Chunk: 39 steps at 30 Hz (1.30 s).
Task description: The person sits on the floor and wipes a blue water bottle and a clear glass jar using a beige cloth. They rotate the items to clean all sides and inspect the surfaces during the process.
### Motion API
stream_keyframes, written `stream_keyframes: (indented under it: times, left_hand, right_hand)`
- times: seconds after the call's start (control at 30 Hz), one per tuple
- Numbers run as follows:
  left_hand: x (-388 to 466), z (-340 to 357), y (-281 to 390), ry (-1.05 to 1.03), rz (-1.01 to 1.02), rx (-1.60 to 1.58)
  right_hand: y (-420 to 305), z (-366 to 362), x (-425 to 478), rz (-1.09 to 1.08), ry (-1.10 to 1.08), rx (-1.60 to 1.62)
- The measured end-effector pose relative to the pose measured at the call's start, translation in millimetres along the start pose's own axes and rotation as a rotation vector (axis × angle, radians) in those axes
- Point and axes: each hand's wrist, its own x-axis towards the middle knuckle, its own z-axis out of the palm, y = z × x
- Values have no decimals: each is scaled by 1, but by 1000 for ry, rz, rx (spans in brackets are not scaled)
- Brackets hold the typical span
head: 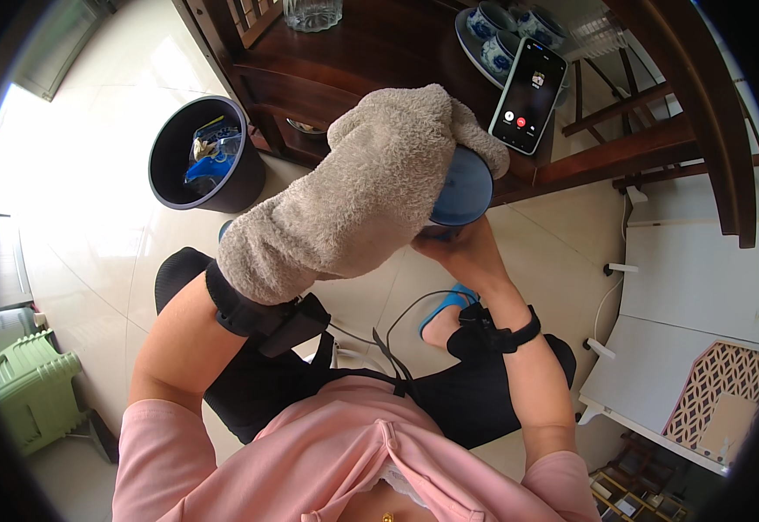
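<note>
A beige terry-cloth mitt (379, 176) covers my left hand and wrist, so its fingers are hidden. Its body lies along one side of a blue cup (463, 189), and its narrow end curls past the cup's far side. My right hand (461, 251) holds the cup from below, with the cup's smooth blue round face turned towards me. Part of the cup is hidden behind the mitt and my fingers. Both hands are in the air in front of a dark wooden table's edge.
A smartphone (528, 96) with a call screen rests against a tray (467, 39) of blue-and-white cups (500, 53). A ribbed glass (313, 13) stands on the wooden table (366, 55). The black waste bin (249, 163) is at left. A cable (389, 320) hangs between my wrist straps.
</note>
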Motion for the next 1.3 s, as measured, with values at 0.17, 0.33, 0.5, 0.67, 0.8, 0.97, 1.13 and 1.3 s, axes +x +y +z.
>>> stream_keyframes:
  times: [0.17,0.33,0.5,0.67,0.8,0.97,1.13,1.3]
  left_hand:
    - [-1,4,2,28,-73,-76]
    - [-2,12,-6,-171,63,647]
    - [0,-4,2,-308,311,904]
    - [-5,-2,-4,-284,285,627]
    - [-4,-1,0,-352,262,706]
    - [4,-5,10,-415,266,767]
    - [2,-7,8,-446,264,747]
    - [3,-9,11,-494,112,644]
  right_hand:
    - [-10,3,-4,95,-104,168]
    - [-33,0,-7,163,-254,82]
    - [-30,-6,-8,130,-266,27]
    - [-36,-16,-10,125,-302,-108]
    - [-47,-19,-11,145,-313,-176]
    - [-44,-20,-11,165,-332,-167]
    - [-39,-19,-9,163,-340,-205]
    - [-39,-18,-7,91,-307,-313]
